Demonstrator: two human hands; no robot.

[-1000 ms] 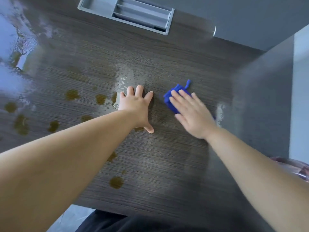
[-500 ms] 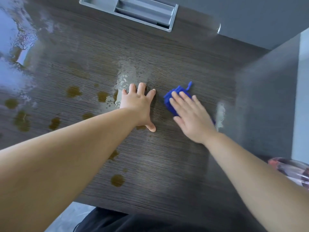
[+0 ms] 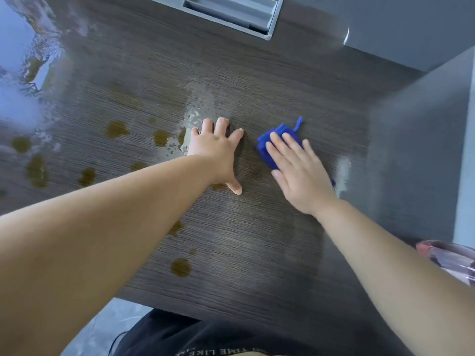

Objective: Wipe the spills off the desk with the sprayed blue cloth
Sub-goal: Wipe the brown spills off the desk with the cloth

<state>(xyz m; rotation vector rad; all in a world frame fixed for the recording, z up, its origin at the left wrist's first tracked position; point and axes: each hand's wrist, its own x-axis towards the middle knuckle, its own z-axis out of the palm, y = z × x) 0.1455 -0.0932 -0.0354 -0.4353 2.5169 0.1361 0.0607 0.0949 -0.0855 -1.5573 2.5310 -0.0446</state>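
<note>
Half hidden under the right hand (image 3: pixel 299 173): blue cloth (image 3: pixel 267 150), pressed to the bench (image 3: pixel 257 240) by straight, slightly spread fingers (image 3: pixel 280 147). Just beside it, left hand (image 3: pixel 218 152) flat, fingers splayed, near brown spills (image 3: pixel 181 267).

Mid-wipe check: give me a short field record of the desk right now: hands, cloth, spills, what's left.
left hand: flat on the desk, fingers spread
right hand: flat, straight fingers pressing the blue cloth
blue cloth: bunched, on the desk right of the left hand
brown spills: several, all left of the cloth, unwiped
wet patch: just beyond the left hand's fingertips
left to do: brown spills
</note>
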